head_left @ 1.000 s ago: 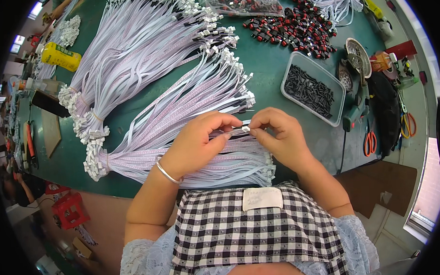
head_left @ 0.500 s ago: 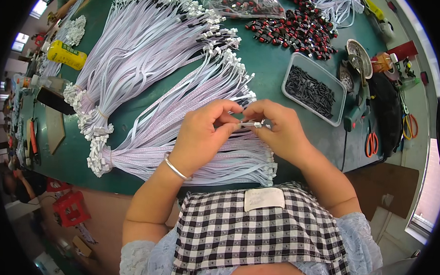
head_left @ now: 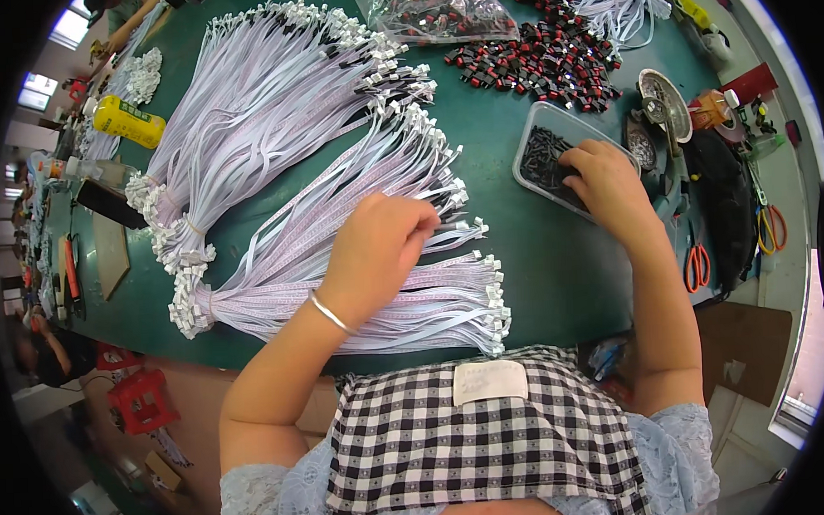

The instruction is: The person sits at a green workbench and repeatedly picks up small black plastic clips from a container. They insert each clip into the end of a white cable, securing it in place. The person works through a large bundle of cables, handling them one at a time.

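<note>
My left hand [head_left: 380, 249], with a silver bangle on its wrist, is closed over the front bundle of flat ribbon cables [head_left: 313, 293]. Its thumb and fingers press together beside the white connector ends, and what they pinch is hidden. To the right, my right hand [head_left: 609, 182] reaches over the rim of a clear plastic tray [head_left: 529, 183]. Curled fingertips touch the short black tube-like pieces [head_left: 544, 153] inside; whether a piece is caught between them cannot be made out.
Another cable bundle [head_left: 262, 108] lies behind at the left. Black-and-red small parts [head_left: 551, 66] are heaped beyond the tray, beside a clear bag [head_left: 435, 11]. Right of the tray are a metal dish [head_left: 661, 99] and orange-handled scissors [head_left: 696, 267]. A yellow bottle [head_left: 128, 120] lies far left.
My hands have parted from the cable end with a white connector between them. My right hand has moved right and away into the tray; my left stays over the bundle, its fingers more curled.
</note>
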`<state>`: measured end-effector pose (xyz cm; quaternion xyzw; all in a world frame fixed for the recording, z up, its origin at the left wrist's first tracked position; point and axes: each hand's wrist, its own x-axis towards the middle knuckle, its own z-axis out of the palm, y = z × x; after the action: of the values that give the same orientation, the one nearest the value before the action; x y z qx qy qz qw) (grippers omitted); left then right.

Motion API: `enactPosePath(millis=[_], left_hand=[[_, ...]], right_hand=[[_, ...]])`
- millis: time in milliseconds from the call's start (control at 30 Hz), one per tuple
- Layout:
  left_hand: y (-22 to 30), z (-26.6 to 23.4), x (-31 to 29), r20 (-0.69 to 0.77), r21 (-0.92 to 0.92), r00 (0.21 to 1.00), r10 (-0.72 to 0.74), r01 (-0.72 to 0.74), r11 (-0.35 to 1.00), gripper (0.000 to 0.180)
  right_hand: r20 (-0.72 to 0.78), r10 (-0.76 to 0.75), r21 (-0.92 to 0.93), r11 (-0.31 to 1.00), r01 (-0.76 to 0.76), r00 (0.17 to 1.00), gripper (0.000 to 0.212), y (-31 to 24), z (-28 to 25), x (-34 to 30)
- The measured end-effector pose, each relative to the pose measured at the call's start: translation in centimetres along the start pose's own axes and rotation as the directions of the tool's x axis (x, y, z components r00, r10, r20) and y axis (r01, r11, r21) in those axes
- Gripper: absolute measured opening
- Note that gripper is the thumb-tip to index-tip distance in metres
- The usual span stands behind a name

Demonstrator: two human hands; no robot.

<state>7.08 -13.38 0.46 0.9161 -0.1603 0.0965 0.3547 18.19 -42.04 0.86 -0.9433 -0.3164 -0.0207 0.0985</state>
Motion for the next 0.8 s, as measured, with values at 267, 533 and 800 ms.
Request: enactPosePath(millis=[267, 533, 800], left_hand=[[-0.3, 0.3, -1.1, -0.022, 0.011, 0.998, 0.061, -0.06, 0.998, 0.017], [-0.4, 0.4, -0.4, 0.005, -0.036, 0.999, 0.044, -0.044, 0.998, 0.014], [-1.3, 1.0, 0.3, 0.021, 0.104, 0.997, 0.07, -0.072, 0.992, 0.015]], right_hand=[[0.11, 0.07, 0.196, 0.976, -0.09, 0.992, 0.01, 1.0, 0.3, 0.2], [-0.034, 0.019, 0.172, 0.985, -0.013, 0.999, 0.009, 1.4, 0.8, 0.1], [-0.117, 0.023, -0.002, 1.0, -0.023, 0.993, 0.008, 1.2, 0.8, 0.0]])
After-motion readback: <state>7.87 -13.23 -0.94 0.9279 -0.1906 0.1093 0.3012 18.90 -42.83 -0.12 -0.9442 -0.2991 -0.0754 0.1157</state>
